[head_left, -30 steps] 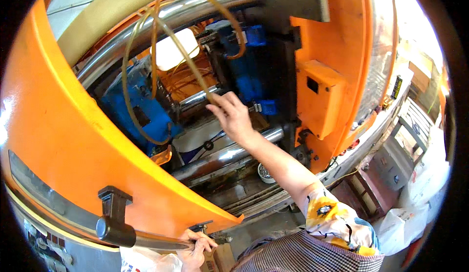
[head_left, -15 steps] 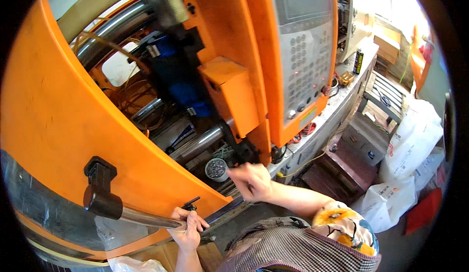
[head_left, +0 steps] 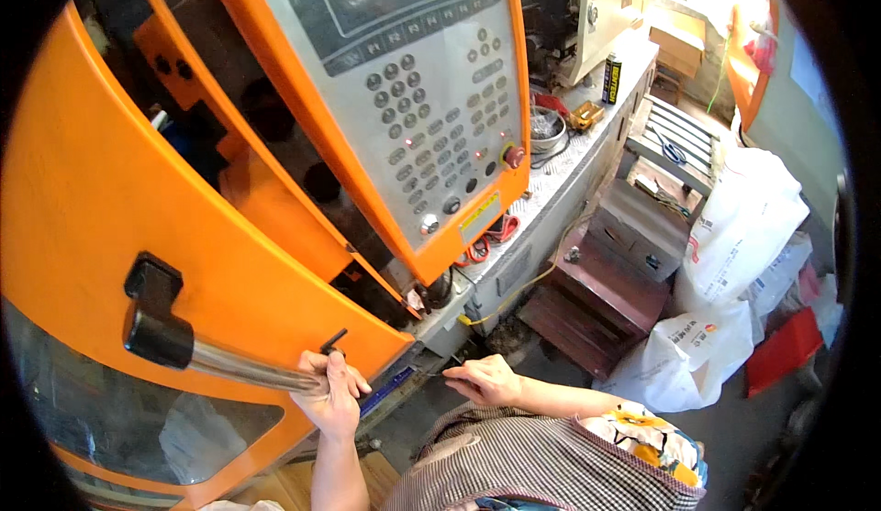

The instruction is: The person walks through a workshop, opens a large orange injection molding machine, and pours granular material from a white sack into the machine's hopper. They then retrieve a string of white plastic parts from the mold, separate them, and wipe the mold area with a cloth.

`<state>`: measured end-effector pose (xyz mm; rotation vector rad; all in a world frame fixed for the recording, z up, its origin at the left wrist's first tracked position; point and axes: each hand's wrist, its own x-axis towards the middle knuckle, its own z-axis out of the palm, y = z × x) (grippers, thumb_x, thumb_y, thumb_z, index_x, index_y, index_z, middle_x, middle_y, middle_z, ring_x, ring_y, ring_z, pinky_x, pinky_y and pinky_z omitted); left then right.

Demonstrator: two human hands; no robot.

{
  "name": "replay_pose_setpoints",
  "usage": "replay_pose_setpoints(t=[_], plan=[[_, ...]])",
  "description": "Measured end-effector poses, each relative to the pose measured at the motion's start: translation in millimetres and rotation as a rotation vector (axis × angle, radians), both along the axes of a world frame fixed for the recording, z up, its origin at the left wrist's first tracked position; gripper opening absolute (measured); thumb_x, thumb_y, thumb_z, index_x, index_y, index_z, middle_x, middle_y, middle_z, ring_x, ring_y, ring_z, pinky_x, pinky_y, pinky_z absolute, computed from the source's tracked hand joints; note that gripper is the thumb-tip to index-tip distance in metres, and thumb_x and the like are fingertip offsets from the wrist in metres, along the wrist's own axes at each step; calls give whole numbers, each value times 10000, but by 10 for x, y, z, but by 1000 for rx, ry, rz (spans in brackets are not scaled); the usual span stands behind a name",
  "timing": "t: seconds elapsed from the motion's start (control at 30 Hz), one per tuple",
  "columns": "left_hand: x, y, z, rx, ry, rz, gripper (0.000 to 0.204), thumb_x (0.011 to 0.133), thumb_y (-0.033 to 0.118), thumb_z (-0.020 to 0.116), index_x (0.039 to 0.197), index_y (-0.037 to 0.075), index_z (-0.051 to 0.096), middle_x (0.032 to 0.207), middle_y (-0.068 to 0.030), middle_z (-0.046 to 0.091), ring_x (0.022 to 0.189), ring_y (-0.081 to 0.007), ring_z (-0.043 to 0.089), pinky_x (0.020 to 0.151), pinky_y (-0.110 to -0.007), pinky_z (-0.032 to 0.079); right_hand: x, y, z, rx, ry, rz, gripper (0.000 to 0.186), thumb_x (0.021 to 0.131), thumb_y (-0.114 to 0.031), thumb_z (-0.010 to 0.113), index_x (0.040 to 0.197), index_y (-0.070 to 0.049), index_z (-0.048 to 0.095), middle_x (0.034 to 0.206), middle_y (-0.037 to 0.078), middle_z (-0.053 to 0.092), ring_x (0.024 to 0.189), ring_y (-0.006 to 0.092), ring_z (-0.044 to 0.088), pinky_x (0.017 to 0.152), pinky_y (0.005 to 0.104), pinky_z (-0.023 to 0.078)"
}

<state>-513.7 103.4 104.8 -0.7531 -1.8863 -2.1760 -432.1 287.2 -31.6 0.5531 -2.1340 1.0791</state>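
My left hand (head_left: 330, 392) is closed round the steel bar handle (head_left: 239, 361) with its black mount (head_left: 156, 314) on the orange sliding guard door (head_left: 101, 190), beside a small black latch. My right hand (head_left: 484, 383) is curled at waist height to the right of it, over my checked apron (head_left: 514, 461); what its pinched fingers hold, if anything, I cannot make out. Above my hands is a grey control panel (head_left: 404, 116) with buttons in an orange housing. The door covers most of the machine's opening, leaving dark gaps at its edge.
A narrow bench (head_left: 560, 162) runs right of the panel, with a can (head_left: 611, 80), coiled cables and small parts. Below it stand brown metal steps (head_left: 587, 318). At the right are white sacks (head_left: 730, 227), a slatted grey rack with scissors, a red flat object (head_left: 780, 350) and a cardboard box (head_left: 674, 43).
The door has slid rightward across the opening with my left hand on its handle. My right hand has left the hose inside and come down toward my body. The view has turned right.
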Motion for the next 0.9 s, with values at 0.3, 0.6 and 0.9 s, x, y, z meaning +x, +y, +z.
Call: replay_pose_setpoints(t=[0.3,0.6,0.9], plan=[[-20,565,-28,-44,59,142,230,905,117,432,700,68,340,416,-5,335,324,-86,368,346,-203,343,70,520,-258,-28,-29,-47,163,725,-114,656,716,-54,505,567,58,471,457,209,502,392,309,395],[-34,633,-32,-8,113,236,198,888,95,457,715,55,372,442,-7,356,333,-81,372,346,-203,349,-49,683,-180,32,-9,-2,160,723,-100,649,699,-53,498,550,51,461,439,202,485,378,301,382],[-17,651,-129,63,158,379,230,794,38,588,964,7,435,748,-56,530,601,-105,535,528,-206,434,-95,436,-176,97,4,157,157,658,-7,667,704,-34,520,537,56,491,416,186,491,372,279,380]])
